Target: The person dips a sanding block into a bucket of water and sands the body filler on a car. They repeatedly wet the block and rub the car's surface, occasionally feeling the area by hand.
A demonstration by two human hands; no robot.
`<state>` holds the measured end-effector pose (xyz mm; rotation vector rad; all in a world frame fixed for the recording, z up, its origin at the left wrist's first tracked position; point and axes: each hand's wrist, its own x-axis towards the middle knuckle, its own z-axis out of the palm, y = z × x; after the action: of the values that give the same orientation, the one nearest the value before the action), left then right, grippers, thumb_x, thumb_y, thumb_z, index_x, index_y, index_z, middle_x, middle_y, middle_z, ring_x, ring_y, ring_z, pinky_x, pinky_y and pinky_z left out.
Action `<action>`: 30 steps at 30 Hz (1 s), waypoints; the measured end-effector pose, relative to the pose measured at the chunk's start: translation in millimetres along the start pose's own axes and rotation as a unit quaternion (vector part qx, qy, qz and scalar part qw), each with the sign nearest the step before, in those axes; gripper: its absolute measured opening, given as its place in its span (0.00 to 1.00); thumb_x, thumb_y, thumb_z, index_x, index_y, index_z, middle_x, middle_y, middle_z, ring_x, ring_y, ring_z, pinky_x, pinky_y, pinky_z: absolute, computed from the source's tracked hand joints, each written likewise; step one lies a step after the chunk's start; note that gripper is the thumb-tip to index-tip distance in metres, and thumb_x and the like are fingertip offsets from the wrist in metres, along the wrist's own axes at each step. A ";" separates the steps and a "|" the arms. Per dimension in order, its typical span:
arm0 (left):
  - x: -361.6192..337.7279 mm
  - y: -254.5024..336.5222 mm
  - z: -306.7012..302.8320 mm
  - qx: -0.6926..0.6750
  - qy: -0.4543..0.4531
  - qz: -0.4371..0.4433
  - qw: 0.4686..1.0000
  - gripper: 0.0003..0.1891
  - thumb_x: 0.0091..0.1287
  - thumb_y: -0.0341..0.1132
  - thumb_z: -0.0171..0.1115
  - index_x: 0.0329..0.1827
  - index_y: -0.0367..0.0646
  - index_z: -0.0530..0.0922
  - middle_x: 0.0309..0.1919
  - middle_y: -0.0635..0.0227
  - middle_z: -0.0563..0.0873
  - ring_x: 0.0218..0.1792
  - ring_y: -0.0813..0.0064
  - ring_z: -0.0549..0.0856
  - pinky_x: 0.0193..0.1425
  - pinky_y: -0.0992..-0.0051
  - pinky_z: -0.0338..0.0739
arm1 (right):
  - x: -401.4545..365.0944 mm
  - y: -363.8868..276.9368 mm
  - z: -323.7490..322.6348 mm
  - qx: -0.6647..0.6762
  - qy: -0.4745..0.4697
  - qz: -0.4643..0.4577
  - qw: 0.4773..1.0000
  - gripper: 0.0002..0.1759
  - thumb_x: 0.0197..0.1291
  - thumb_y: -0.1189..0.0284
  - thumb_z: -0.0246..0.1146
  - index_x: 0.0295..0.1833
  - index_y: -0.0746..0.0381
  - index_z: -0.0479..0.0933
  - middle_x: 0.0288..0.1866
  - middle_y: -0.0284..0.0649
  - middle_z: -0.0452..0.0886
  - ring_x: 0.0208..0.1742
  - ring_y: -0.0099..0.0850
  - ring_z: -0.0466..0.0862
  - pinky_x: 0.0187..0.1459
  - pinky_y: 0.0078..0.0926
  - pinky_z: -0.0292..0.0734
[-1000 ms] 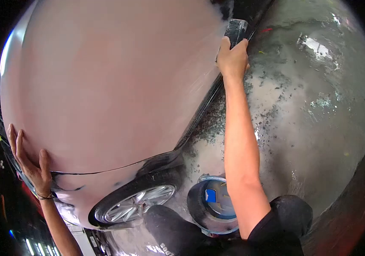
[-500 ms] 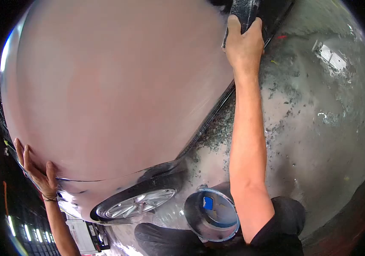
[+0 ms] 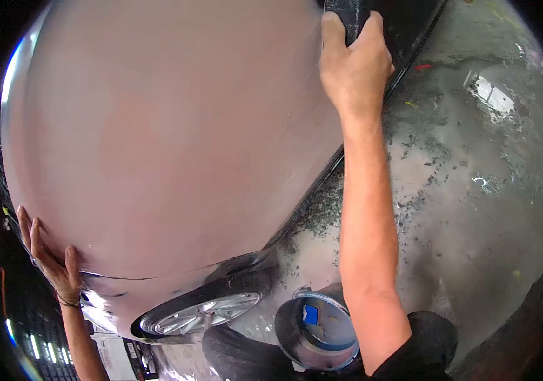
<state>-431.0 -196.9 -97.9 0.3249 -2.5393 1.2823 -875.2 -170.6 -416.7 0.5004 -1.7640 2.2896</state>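
We're up top, right of centre: our right hand grips the dark block, its long axis seemingly running up-frame from our fingers, beside the pinkish car panel; our left hand, farther off, lower left, rests spread on that panel

A broad, bulging car panel is being seen in dull pinkish grey, with redder patches being shown across its middle and faint pale streaks being picked out toward its dark-edged side. Beside that side of the car panel, a black block, marked with pale streaks, is being gripped, its far end being cut off from view.
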 end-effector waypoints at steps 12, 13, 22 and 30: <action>1.1 8.9 -2.6 -0.016 0.011 -0.013 1.000 0.39 0.78 0.47 0.66 0.90 0.48 0.67 0.93 0.45 0.59 0.93 0.41 0.57 0.95 0.39 0.48 | -54.7 0.1 14.5 0.063 -0.008 0.058 0.996 0.33 0.80 0.53 0.67 0.72 0.73 0.75 0.66 0.60 0.87 0.68 0.58 0.86 0.74 0.65 0.65; 0.4 6.6 -0.5 -0.014 0.015 -0.011 1.000 0.40 0.75 0.47 0.67 0.90 0.50 0.67 0.93 0.47 0.60 0.93 0.42 0.58 0.95 0.39 0.49 | -18.2 12.6 10.0 0.046 -0.023 0.112 0.992 0.36 0.80 0.53 0.67 0.74 0.74 0.73 0.67 0.61 0.87 0.68 0.60 0.87 0.75 0.67 0.65; -2.9 8.4 -2.4 -0.006 0.030 -0.006 1.000 0.39 0.73 0.45 0.68 0.89 0.54 0.71 0.93 0.53 0.63 0.93 0.47 0.60 0.95 0.39 0.53 | -237.4 -60.4 10.0 0.009 -0.089 0.067 0.994 0.31 0.80 0.58 0.68 0.66 0.78 0.74 0.56 0.68 0.87 0.55 0.65 0.89 0.64 0.68 0.70; -2.1 2.5 1.1 -0.006 0.063 0.021 0.998 0.37 0.74 0.47 0.69 0.87 0.51 0.75 0.91 0.53 0.67 0.92 0.48 0.61 0.95 0.41 0.55 | -86.7 48.0 3.5 -0.025 -0.030 0.259 0.965 0.27 0.84 0.59 0.61 0.66 0.76 0.72 0.59 0.66 0.88 0.61 0.65 0.90 0.70 0.58 0.79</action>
<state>-430.0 -196.2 -101.1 0.1832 -2.4583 1.2591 -812.3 -183.0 -492.4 0.0989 -2.1836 2.5657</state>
